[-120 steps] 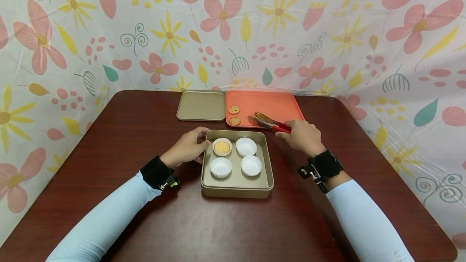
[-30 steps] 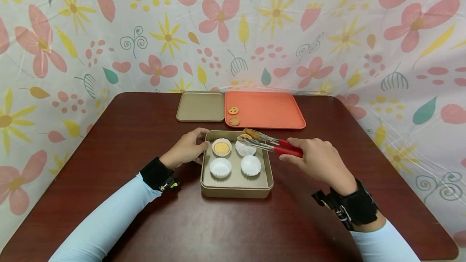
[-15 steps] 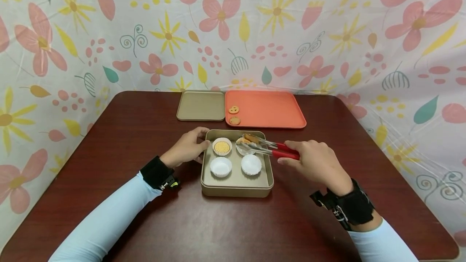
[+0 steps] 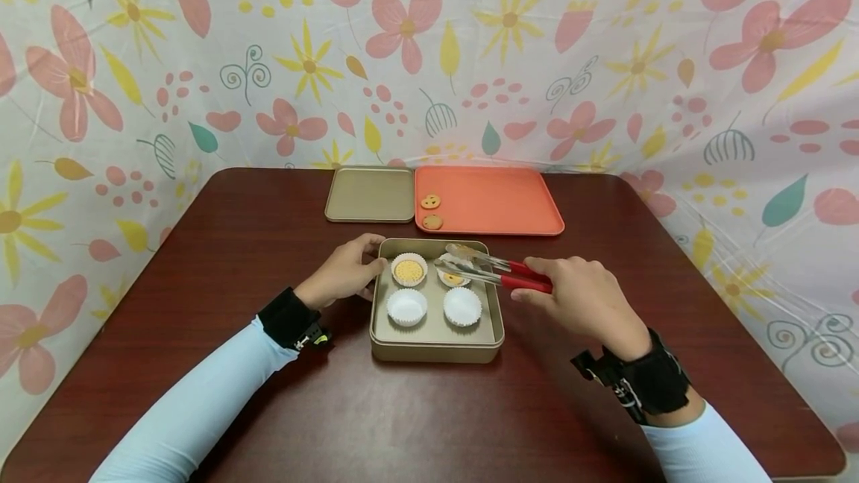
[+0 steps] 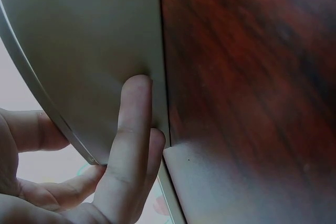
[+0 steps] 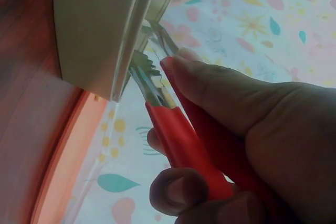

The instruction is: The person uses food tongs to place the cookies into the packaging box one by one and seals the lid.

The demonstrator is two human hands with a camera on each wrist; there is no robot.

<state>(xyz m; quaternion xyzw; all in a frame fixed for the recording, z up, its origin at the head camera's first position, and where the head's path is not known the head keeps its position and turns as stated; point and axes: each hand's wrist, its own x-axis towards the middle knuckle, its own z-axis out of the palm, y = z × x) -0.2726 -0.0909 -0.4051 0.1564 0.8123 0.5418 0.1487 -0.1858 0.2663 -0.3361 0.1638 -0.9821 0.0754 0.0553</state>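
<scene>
A deep square gold tin (image 4: 436, 353) holds several white paper cups. A yellow cookie sits in the back left cup (image 4: 408, 257); the front left cup (image 4: 406, 308) and front right cup (image 4: 462, 306) hold nothing. My left hand (image 4: 345, 270) rests at the tin's left side, thumb at the rim, extended fingertips (image 5: 137, 85) against the outer wall. My right hand (image 4: 580, 293) grips tongs (image 4: 526, 283) by their red handles, thumb on one arm and fingers round the other. The tong tips stand apart over the back right cup, where a cookie (image 4: 453, 277) shows, partly hidden.
Behind the tin, a shallow gold tray or lid (image 4: 370, 194) lies beside an orange tray (image 4: 493, 200). Two cookies, one patterned (image 4: 430, 202) and one plain brown (image 4: 432, 222), lie at the orange tray's left edge. A floral curtain (image 4: 429, 58) hangs behind the table (image 4: 268, 393).
The tongs have carried a cookie from the orange tray to the back right cup. It now lies lower in the cup and the tong tips have parted. My left hand stays in place.
</scene>
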